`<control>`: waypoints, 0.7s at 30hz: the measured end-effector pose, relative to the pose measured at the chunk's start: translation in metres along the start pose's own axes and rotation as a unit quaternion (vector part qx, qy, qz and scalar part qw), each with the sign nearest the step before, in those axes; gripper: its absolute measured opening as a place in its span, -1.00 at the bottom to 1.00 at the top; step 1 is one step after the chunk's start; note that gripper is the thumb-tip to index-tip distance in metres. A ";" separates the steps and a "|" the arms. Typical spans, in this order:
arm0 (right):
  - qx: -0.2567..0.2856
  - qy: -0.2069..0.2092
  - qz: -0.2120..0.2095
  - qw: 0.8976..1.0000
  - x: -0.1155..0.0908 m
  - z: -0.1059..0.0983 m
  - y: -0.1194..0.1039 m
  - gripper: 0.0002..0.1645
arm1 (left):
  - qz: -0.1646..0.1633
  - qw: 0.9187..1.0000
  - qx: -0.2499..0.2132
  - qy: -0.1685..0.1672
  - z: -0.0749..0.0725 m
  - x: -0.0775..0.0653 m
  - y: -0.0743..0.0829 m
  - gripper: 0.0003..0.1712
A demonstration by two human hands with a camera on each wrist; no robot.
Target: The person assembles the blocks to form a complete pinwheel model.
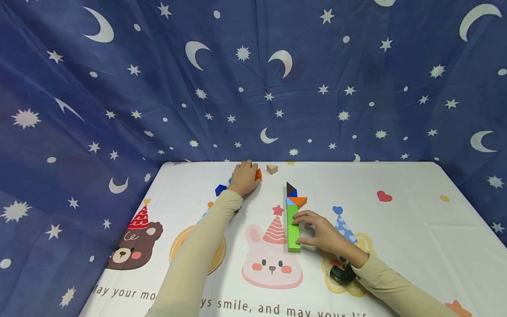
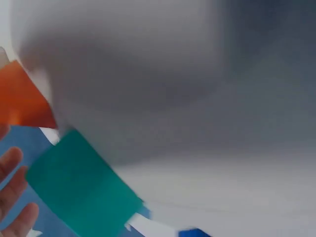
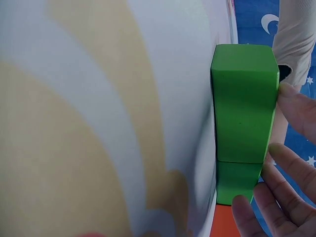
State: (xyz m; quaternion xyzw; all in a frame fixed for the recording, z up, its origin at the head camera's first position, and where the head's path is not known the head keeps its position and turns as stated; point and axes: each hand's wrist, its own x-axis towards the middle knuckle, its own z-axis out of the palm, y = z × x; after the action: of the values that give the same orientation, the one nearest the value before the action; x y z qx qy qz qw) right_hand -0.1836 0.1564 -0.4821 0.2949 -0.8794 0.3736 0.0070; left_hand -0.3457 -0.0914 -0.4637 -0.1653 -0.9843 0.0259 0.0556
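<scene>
Two bright green blocks, the nearer (image 1: 294, 240) and the farther (image 1: 292, 211), lie end to end in a line. Beyond them come a light blue piece (image 1: 290, 201), an orange triangle (image 1: 299, 201), a blue piece (image 1: 294, 193) and a dark triangle (image 1: 290, 188). My right hand (image 1: 322, 233) rests its thumb and fingertips along the right side and top of the green blocks. At the back, my left hand (image 1: 244, 178) reaches over a teal block (image 2: 84, 185), its fingers spread beside it. An orange block (image 1: 259, 174) is close by that hand; contact is unclear.
A pale wooden triangular block (image 1: 272, 169) sits near the table's back edge. Left of the left hand lies a dark blue block (image 1: 220, 189). A starry blue curtain (image 1: 253, 88) hangs behind the printed white tablecloth (image 1: 404, 246).
</scene>
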 end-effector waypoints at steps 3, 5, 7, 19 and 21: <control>-0.002 0.003 -0.001 1.000 0.000 0.000 0.000 -0.51 | 0.010 1.000 -0.013 0.013 0.000 0.006 0.005 -0.37; 0.001 0.002 -0.002 1.000 0.001 0.000 0.000 -0.51 | 0.014 1.000 -0.017 0.018 0.000 0.010 0.010 -0.36; 0.003 0.000 -0.004 1.000 0.001 0.000 0.000 -0.51 | 0.011 1.000 -0.018 0.018 -0.001 0.014 0.014 -0.38; 0.015 -0.008 0.000 1.000 0.000 -0.002 -0.001 -0.51 | -0.023 0.999 0.022 0.000 0.006 0.035 0.035 -0.49; 0.013 -0.007 -0.001 1.000 0.000 -0.003 -0.001 -0.52 | -0.023 0.999 0.026 0.000 0.008 0.038 0.037 -0.50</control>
State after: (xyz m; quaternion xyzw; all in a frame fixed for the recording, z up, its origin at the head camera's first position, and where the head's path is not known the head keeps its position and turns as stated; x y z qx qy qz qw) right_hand -0.1837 0.1581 -0.4792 0.2986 -0.8743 0.3826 -0.0031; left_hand -0.3702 -0.0444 -0.4699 -0.1416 -0.9868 0.0501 0.0606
